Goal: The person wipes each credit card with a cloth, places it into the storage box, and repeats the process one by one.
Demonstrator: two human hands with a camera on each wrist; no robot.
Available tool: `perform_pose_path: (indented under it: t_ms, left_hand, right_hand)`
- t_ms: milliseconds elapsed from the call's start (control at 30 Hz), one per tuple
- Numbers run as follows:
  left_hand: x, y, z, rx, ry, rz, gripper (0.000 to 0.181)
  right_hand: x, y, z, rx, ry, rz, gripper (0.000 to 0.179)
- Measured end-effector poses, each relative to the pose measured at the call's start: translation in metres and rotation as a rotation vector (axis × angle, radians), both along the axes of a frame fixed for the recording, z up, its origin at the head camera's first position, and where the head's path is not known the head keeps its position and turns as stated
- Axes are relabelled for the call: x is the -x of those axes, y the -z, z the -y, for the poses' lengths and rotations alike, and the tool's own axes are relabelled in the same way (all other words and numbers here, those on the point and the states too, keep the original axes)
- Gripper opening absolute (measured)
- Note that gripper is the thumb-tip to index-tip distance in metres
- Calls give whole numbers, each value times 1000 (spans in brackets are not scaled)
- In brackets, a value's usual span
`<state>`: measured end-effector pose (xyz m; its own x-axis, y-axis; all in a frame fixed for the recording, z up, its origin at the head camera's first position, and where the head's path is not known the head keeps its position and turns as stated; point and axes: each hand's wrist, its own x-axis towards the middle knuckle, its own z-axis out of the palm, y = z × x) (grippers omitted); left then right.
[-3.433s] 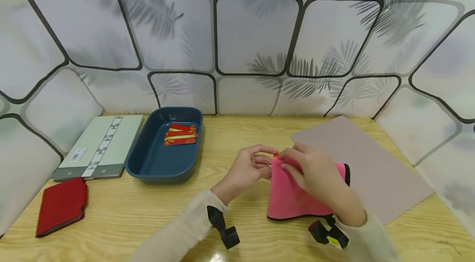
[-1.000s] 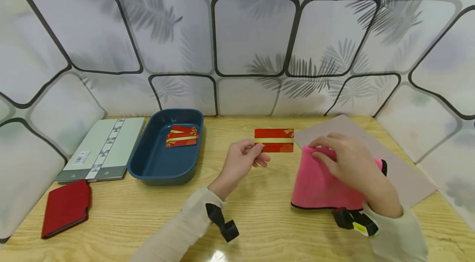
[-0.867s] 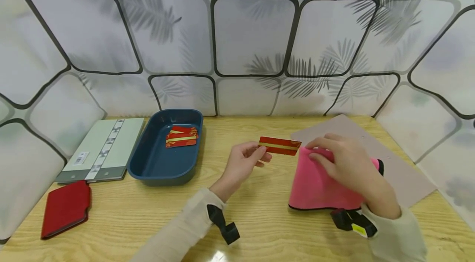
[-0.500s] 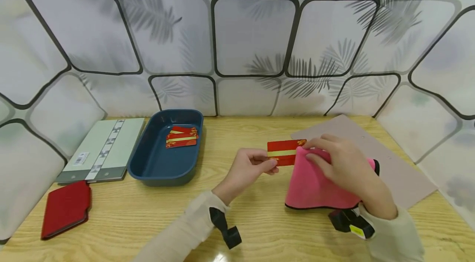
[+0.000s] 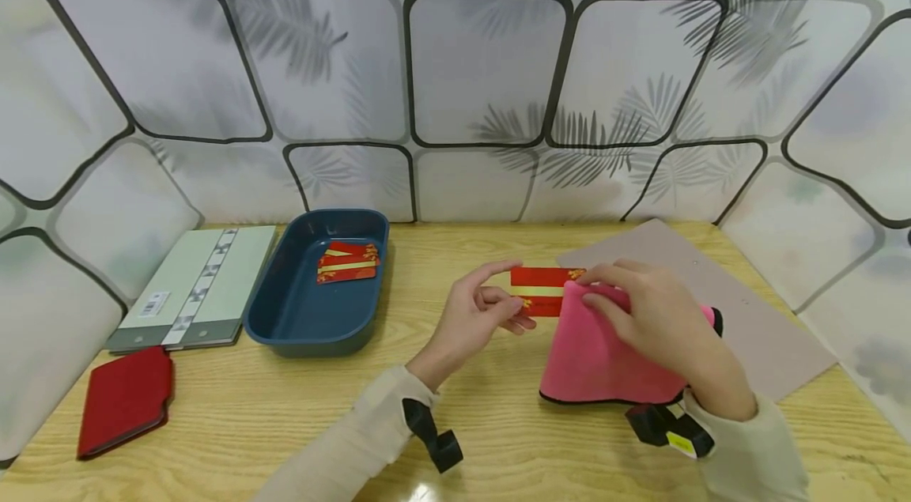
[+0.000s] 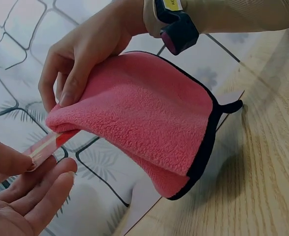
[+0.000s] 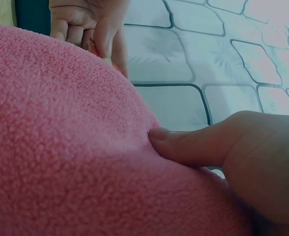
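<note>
My left hand (image 5: 475,322) holds a red card (image 5: 538,292) with a gold stripe by its left end, thumb in front and index finger up at the top corner. A pink cloth (image 5: 601,360) with black edging hangs folded from my right hand (image 5: 651,318), which pinches it at the top. The cloth's fold covers the card's right end; in the left wrist view the card (image 6: 45,149) runs into the fold. Fleecy cloth (image 7: 60,137) fills much of the right wrist view, the right thumb (image 7: 188,146) pressing on it.
A dark blue tray (image 5: 259,311) with several red-gold cards (image 5: 347,273) inside stands left of the hands. Farther left are a pale green folder (image 5: 178,281) and a red leather holder (image 5: 126,401). A grey-pink sheet (image 5: 754,328) lies behind the cloth, on the wooden table (image 5: 498,439).
The card came out of the cloth, was held apart and tilted, then its right end went back into the fold. The cloth drifted slightly left; the left index finger has lifted to the card's top corner.
</note>
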<state>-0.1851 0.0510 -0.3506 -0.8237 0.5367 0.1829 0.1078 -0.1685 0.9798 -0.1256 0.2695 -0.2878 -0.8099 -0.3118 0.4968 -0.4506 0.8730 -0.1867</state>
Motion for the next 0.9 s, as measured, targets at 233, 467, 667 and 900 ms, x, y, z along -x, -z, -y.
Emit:
perform_pose_path:
  t_ms: [233, 467, 667, 900]
  left_hand:
    - [2, 2, 4, 145, 117, -75, 46]
    - [3, 2, 4, 153, 225, -120, 46]
    - [4, 2, 5, 152, 234, -128, 46]
    - [4, 3, 6, 149, 279, -102, 45]
  right_hand:
    - [3, 3, 6, -29, -31, -31, 22]
    - [6, 10, 18, -39, -73, -53, 22]
    - [9, 17, 24, 5, -146, -94, 25]
    - [6, 18, 25, 36, -162, -58, 26]
